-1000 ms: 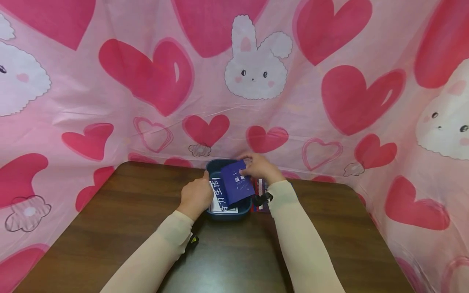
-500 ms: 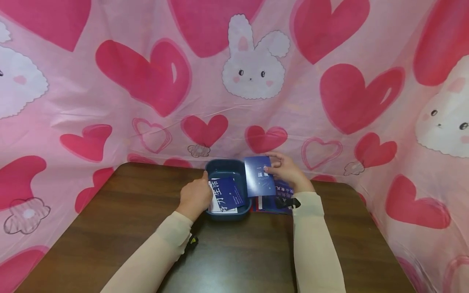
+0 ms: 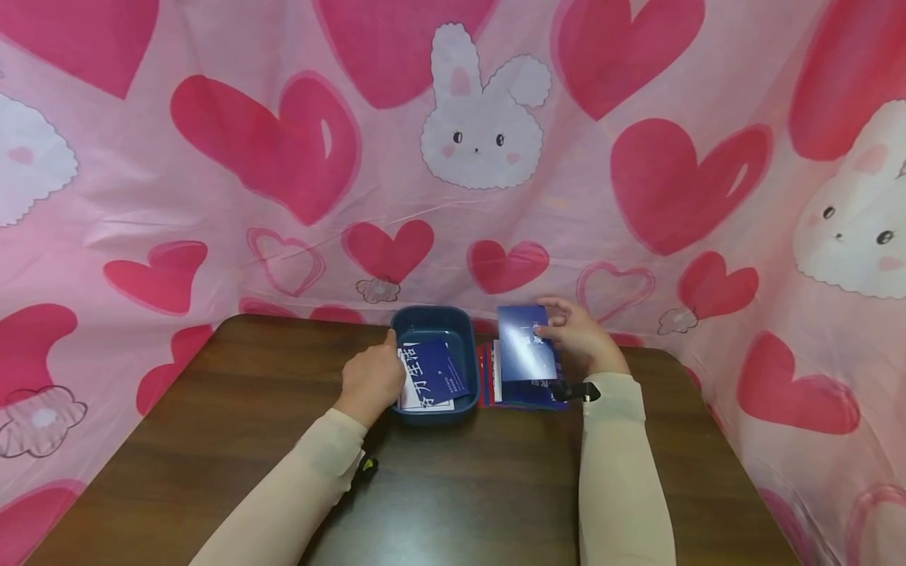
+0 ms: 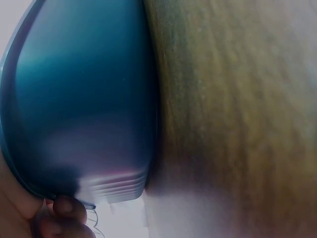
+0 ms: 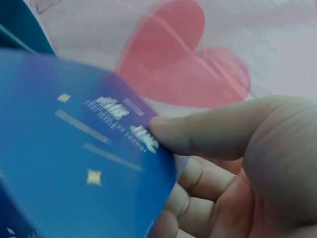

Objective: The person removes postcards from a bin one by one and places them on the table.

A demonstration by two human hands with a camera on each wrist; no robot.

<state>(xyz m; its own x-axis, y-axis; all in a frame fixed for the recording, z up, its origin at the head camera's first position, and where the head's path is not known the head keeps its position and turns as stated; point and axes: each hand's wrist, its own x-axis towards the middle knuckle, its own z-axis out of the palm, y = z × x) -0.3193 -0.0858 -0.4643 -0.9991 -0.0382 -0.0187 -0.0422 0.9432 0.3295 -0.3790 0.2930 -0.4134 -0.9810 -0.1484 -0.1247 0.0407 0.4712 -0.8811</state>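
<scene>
A dark blue-green plastic basin stands at the far side of the table, holding a blue card with white writing over a white-bordered one. My left hand grips the basin's left rim; in the left wrist view its fingertips curl at the edge of the basin. Just right of the basin, my right hand pinches a glossy blue card by its right edge, thumb on the printed face. This card overlaps a pile of red, white and blue cards, partly hiding it.
The brown wooden table stretches toward me and to both sides. Behind the basin rises a pink cloth printed with hearts and rabbits, close along the table's far edge.
My right hand has lifted the blue card out of the basin and carried it right, over the pile of cards. The left hand stays on the basin's rim.
</scene>
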